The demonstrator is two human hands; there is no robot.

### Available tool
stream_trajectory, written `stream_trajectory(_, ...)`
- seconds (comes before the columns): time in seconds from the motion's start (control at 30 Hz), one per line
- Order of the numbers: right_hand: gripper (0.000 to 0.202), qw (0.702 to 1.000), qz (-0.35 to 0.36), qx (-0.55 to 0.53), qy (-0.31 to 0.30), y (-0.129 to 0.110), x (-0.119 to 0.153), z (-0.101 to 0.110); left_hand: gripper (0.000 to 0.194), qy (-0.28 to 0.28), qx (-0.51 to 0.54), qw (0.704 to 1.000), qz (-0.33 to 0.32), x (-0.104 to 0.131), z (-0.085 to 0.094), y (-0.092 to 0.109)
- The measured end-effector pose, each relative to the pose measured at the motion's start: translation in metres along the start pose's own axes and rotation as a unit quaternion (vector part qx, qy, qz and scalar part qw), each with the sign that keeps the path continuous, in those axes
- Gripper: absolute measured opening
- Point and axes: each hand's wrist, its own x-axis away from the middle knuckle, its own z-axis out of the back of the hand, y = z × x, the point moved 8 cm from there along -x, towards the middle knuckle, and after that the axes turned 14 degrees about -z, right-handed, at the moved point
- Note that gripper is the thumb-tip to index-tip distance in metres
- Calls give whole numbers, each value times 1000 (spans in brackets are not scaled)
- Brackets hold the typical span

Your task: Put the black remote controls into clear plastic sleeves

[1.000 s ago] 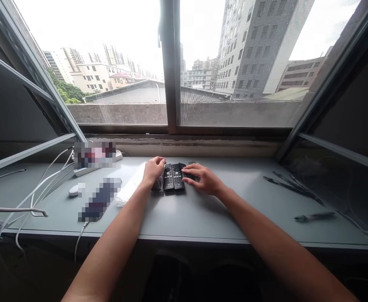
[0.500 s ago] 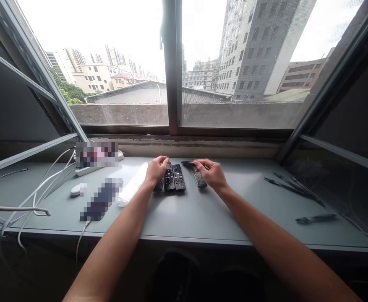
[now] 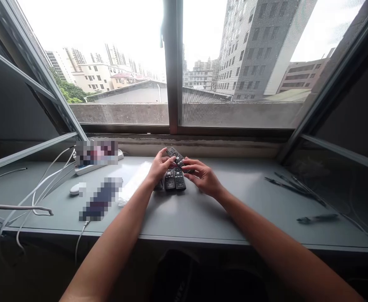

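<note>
A black remote control (image 3: 180, 159) is held tilted between my two hands, raised over the desk with its buttons facing me. My left hand (image 3: 160, 168) grips its upper left part, the thumb lying on the face. On its lower right end, the fingers of my right hand (image 3: 202, 176) are closed. Under it, two more black remotes lie side by side on the desk, a left one (image 3: 170, 183) and a right one (image 3: 180, 183); their top ends are partly covered. A dark item in clear wrap (image 3: 159, 185) sits left of them, mostly behind my left wrist.
Crumpled white plastic (image 3: 133, 184) lies left of my left forearm. Farther left are a blurred phone-like object (image 3: 100, 201) on a cable, a white mouse-like item (image 3: 76, 189) and a power strip (image 3: 89, 167). Pens (image 3: 289, 186) lie at the right. A window stands behind the desk (image 3: 196, 222).
My right hand has moved left with the remote, and my left hand has taken hold of it too. The wrapped remote seen under my right hand no longer shows.
</note>
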Motion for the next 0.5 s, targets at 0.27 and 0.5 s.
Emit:
stream_trajectory(0.27,49,996,-91,7,13,22,-6,10,82,-52,-47,997,-31,0,-4,5)
stream_trajectory(0.5,45,981,-34,188,38,15,-2,10,39,-38,-350,931,-99,1,16,19)
